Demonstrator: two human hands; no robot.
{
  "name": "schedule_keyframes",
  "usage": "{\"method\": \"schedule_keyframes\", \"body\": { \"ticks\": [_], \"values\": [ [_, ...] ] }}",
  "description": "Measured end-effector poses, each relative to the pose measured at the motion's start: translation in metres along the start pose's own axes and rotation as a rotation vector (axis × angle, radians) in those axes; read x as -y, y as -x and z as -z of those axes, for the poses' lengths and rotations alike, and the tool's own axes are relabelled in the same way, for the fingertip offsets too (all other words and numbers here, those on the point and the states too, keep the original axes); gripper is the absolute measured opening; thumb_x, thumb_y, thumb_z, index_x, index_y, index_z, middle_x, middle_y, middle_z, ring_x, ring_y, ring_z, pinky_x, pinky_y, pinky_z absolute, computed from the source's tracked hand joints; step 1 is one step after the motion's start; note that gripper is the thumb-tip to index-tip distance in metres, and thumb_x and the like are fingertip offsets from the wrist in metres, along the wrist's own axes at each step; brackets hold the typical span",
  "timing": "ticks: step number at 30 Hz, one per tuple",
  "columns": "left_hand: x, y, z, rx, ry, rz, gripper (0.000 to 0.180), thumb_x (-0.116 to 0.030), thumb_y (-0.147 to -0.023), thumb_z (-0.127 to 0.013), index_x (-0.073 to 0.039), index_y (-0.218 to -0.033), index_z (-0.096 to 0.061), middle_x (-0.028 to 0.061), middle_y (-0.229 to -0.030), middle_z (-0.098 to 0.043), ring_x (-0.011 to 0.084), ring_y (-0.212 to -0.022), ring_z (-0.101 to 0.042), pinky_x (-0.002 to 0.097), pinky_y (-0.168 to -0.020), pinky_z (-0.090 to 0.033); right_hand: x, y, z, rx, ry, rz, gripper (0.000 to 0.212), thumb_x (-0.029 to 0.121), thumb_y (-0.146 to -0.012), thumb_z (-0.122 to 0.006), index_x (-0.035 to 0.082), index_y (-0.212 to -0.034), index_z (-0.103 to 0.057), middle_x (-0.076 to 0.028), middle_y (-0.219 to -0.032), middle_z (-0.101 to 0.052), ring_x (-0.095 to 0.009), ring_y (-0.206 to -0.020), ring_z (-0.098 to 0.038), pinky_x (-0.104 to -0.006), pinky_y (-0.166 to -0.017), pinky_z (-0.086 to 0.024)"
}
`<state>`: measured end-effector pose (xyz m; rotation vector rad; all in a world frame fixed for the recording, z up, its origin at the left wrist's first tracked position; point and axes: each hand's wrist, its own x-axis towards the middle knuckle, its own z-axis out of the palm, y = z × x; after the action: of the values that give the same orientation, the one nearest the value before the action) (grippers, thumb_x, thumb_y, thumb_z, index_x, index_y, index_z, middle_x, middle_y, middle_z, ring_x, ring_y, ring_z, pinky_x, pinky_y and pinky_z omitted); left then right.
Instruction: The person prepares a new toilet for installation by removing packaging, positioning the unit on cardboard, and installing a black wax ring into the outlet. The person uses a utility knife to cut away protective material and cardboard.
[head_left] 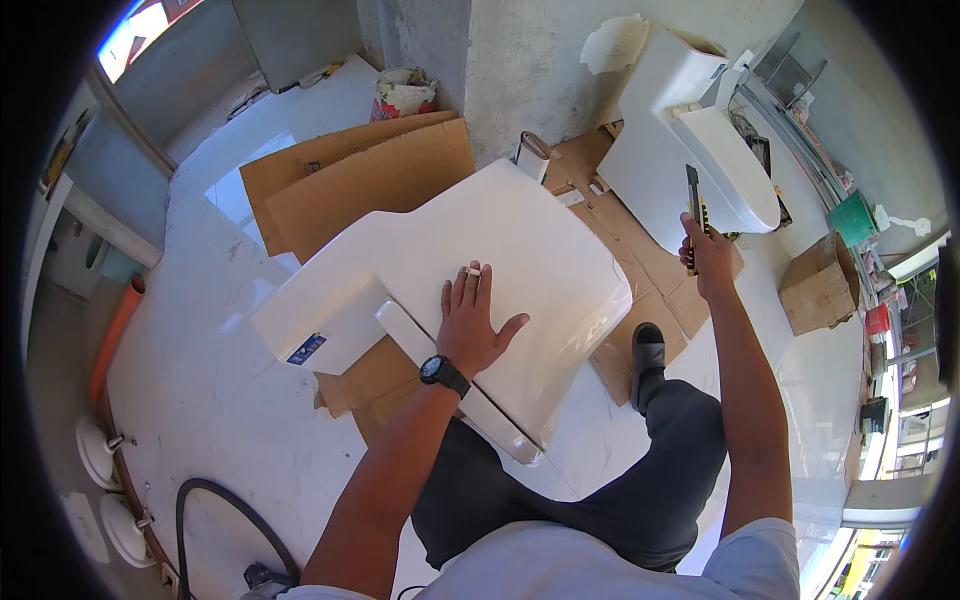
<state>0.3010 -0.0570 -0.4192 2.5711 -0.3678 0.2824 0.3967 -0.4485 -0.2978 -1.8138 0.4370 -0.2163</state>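
A white one-piece toilet point(540, 250) lies on its side in front of me, resting at least partly on flattened cardboard point(375, 385). My left hand point(472, 320) lies flat on its glossy side with the fingers spread, a ring on one finger and a black watch on the wrist. Off to the right, my right hand point(708, 258) is raised and wrapped round a utility knife point(695, 205) with a black and yellow handle. Its dark blade points away from me. The toilet's lid edge point(455, 380) runs beneath my left wrist.
A second white toilet point(655, 150) stands by the wall at the back right. Flattened cardboard point(360, 180) and a sack point(404, 95) lie beyond the first toilet. At right are a cardboard box point(820, 283) and a green bucket point(850, 218). An orange pipe point(115, 340) leans at left; a black hose point(235, 490) curls below.
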Motion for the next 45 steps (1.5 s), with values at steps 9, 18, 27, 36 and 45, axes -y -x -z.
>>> {"method": "schedule_keyframes", "body": {
  "ticks": [9,18,27,36,45],
  "values": [
    [-0.002,-0.014,0.003,0.042,-0.061,0.047,0.101,-0.062,-0.094,-0.067,0.003,-0.161,-0.028,0.0286,-0.163,-0.034,0.0441,-0.153,-0.029,0.0576,-0.126,-0.019,0.069,-0.085,-0.154,0.462,0.381,0.39,0.037,0.034,-0.09,-0.081,0.001,-0.1,-0.068,-0.006,-0.077,-0.065,-0.012,-0.07,-0.061,-0.0295,-0.062,-0.048],
    [-0.011,-0.016,0.004,-0.005,-0.137,0.192,0.107,-0.062,-0.091,-0.071,0.004,-0.161,-0.025,0.028,-0.166,-0.029,0.0436,-0.155,-0.028,0.0585,-0.127,-0.018,-0.005,-0.056,-0.264,1.077,0.727,0.806,0.039,0.025,-0.085,-0.077,0.002,-0.112,-0.061,-0.019,-0.104,-0.066,-0.036,-0.098,-0.067,-0.0457,-0.084,-0.056],
    [-0.033,-0.041,-0.03,-0.267,-0.278,0.63,0.115,-0.071,-0.091,-0.064,0.01,-0.16,-0.022,0.032,-0.166,-0.026,0.047,-0.155,-0.025,0.0585,-0.125,-0.018,0.056,-0.119,-0.383,1.076,0.564,1.197,0.06,0.057,-0.091,-0.069,0.004,-0.119,-0.065,-0.018,-0.12,-0.067,-0.036,-0.118,-0.063,-0.049,-0.098,-0.052],
    [-0.042,-0.05,-0.021,-0.125,-0.412,0.797,0.128,-0.082,-0.081,-0.065,0.007,-0.162,-0.021,0.0281,-0.169,-0.022,0.0425,-0.159,-0.017,0.056,-0.128,-0.013,0.079,-0.216,-0.562,0.804,1.203,1.078,0.135,0.054,-0.057,-0.097,0.014,-0.164,-0.025,-0.022,-0.162,-0.036,-0.045,-0.147,-0.04,-0.0698,-0.114,-0.034],
    [-0.04,-0.047,-0.03,-0.101,-0.415,0.851,0.131,-0.082,-0.076,-0.071,0.003,-0.163,-0.021,0.0265,-0.17,-0.02,0.0409,-0.16,-0.015,0.0565,-0.129,-0.012,0.045,-0.233,-0.586,0.997,1.008,1.342,0.11,0.039,-0.066,-0.093,0.017,-0.156,-0.034,-0.023,-0.134,-0.061,-0.042,-0.121,-0.064,-0.0548,-0.097,-0.053]
  ]
}}
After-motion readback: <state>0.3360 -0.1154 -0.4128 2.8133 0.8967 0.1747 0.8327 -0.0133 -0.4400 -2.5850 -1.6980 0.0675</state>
